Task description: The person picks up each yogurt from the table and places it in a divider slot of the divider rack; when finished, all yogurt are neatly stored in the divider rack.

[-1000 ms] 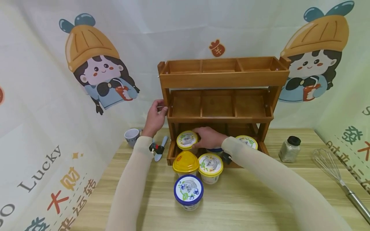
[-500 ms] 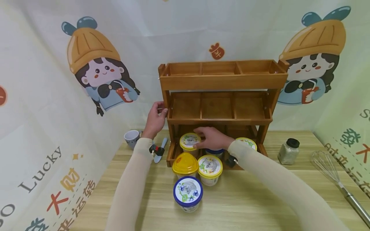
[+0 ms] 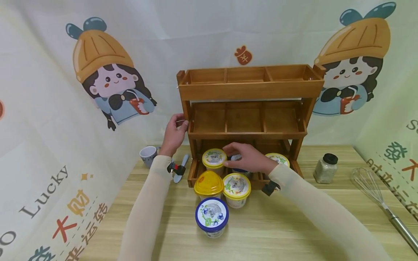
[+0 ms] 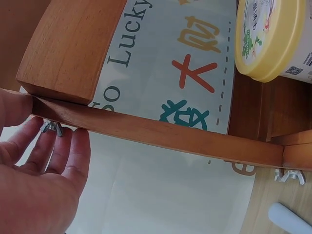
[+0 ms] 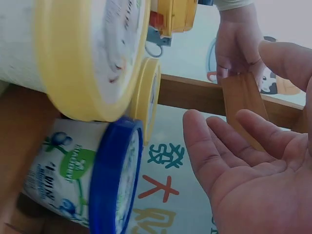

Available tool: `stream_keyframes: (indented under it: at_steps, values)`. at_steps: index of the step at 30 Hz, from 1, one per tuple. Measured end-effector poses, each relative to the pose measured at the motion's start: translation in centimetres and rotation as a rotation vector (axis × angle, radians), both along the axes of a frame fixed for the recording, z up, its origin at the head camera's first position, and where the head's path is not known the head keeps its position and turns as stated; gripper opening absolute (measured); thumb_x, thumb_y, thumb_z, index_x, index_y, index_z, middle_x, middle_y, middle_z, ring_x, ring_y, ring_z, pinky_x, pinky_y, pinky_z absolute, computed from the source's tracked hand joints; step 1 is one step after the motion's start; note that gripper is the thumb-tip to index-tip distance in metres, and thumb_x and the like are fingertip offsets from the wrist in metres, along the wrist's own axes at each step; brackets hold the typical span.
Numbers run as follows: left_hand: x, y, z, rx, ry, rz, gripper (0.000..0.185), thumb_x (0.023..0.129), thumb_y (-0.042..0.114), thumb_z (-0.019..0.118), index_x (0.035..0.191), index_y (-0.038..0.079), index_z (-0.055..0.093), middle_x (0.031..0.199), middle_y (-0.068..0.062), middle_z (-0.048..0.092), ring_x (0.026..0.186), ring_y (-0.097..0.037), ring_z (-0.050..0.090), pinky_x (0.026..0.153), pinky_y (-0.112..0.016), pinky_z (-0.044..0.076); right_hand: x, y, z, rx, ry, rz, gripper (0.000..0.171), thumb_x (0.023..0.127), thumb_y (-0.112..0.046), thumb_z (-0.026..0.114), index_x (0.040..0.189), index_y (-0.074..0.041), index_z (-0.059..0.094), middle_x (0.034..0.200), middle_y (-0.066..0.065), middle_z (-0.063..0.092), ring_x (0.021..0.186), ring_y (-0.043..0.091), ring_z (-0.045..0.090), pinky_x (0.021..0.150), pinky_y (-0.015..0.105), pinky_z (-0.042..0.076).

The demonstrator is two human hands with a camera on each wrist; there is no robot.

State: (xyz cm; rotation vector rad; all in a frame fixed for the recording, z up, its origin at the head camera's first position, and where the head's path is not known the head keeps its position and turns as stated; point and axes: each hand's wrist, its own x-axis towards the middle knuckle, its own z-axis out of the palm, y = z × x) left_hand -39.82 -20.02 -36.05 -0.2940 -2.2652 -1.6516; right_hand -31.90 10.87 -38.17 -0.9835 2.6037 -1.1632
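My left hand (image 3: 175,133) grips the left upright of a three-tier wooden shelf (image 3: 249,136), thumb on one side and fingers beside a wing nut (image 4: 52,127). On the bottom tier stand a yellow-lidded tub (image 3: 214,158) at the left, a blue-lidded tub (image 5: 117,170) in the middle and another yellow-lidded tub (image 3: 278,158) at the right. My right hand (image 3: 249,158) hovers over the middle tub with its fingers apart, holding nothing, and partly hides that tub. Before the shelf sit a tub with a domed yellow lid (image 3: 209,183), a flat yellow-lidded tub (image 3: 236,185) and a blue-lidded tub (image 3: 212,214).
A patterned mug (image 3: 148,155) and a light-blue spreader (image 3: 182,169) lie left of the shelf. To the right are a black-capped glass jar (image 3: 326,169) and a metal whisk (image 3: 372,188). A printed cloth (image 3: 209,32) hangs behind.
My right hand has let go of the left yellow-lidded tub and drawn away to the right. That tub shifted slightly right on the bottom tier. My left hand stays on the upright.
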Motion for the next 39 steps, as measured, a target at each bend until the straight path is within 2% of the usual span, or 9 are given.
stream_keyframes:
  at_steps: [7, 11, 20, 25, 30, 39]
  values:
    - [-0.1, 0.3, 0.0, 0.013, 0.017, 0.007, 0.042, 0.111, 0.023, 0.055, 0.148, 0.006, 0.050, 0.148, -0.018, 0.055, 0.138, -0.035, 0.053, 0.114, -0.053, 0.048, 1.9, 1.6, -0.9, -0.098, -0.004, -0.030, 0.055, 0.100, -0.036, 0.075, 0.144, -0.008, 0.060, 0.143, 0.015, 0.065, 0.133, 0.034, 0.062, 0.107, 0.050, 0.057]
    - [0.0, 0.4, 0.0, 0.009, 0.014, 0.016, 0.042, 0.111, 0.022, 0.055, 0.149, 0.006, 0.049, 0.146, -0.019, 0.056, 0.136, -0.036, 0.053, 0.114, -0.052, 0.048, 3.2, 2.5, -1.3, -0.118, 0.014, -0.064, 0.048, 0.100, -0.036, 0.074, 0.140, -0.011, 0.062, 0.140, 0.013, 0.068, 0.130, 0.034, 0.064, 0.105, 0.050, 0.057]
    - [-0.5, 0.6, 0.1, -0.033, 0.016, 0.017, 0.039, 0.112, 0.017, 0.051, 0.148, 0.003, 0.046, 0.146, -0.021, 0.054, 0.135, -0.037, 0.052, 0.117, -0.052, 0.044, 4.8, 5.0, -2.6, -0.109, 0.024, -0.099, 0.044, 0.101, -0.027, 0.073, 0.138, -0.004, 0.063, 0.135, 0.015, 0.070, 0.124, 0.034, 0.068, 0.102, 0.049, 0.059]
    - [-0.5, 0.4, 0.0, -0.041, 0.002, 0.030, 0.038, 0.112, 0.017, 0.050, 0.148, 0.005, 0.046, 0.147, -0.020, 0.053, 0.136, -0.037, 0.051, 0.118, -0.053, 0.044, 5.3, 6.1, -3.4, -0.099, 0.023, -0.092, 0.048, 0.100, -0.029, 0.075, 0.139, -0.002, 0.063, 0.134, 0.018, 0.070, 0.119, 0.036, 0.069, 0.097, 0.043, 0.061]
    - [-0.4, 0.4, -0.1, -0.042, -0.006, 0.027, 0.038, 0.112, 0.018, 0.050, 0.148, 0.006, 0.045, 0.147, -0.019, 0.052, 0.137, -0.036, 0.051, 0.117, -0.053, 0.044, 5.7, 6.8, -4.4, -0.112, -0.031, -0.116, 0.056, 0.098, -0.031, 0.078, 0.141, -0.002, 0.060, 0.139, 0.020, 0.067, 0.127, 0.040, 0.065, 0.101, 0.045, 0.060]
    - [-0.6, 0.7, -0.3, -0.037, 0.006, 0.042, 0.036, 0.112, 0.015, 0.050, 0.146, 0.004, 0.047, 0.144, -0.019, 0.053, 0.134, -0.037, 0.052, 0.115, -0.053, 0.045, 6.2, 6.8, -6.3, -0.145, -0.090, -0.136, 0.070, 0.093, -0.030, 0.083, 0.149, 0.000, 0.052, 0.142, 0.020, 0.064, 0.129, 0.036, 0.065, 0.101, 0.037, 0.060]
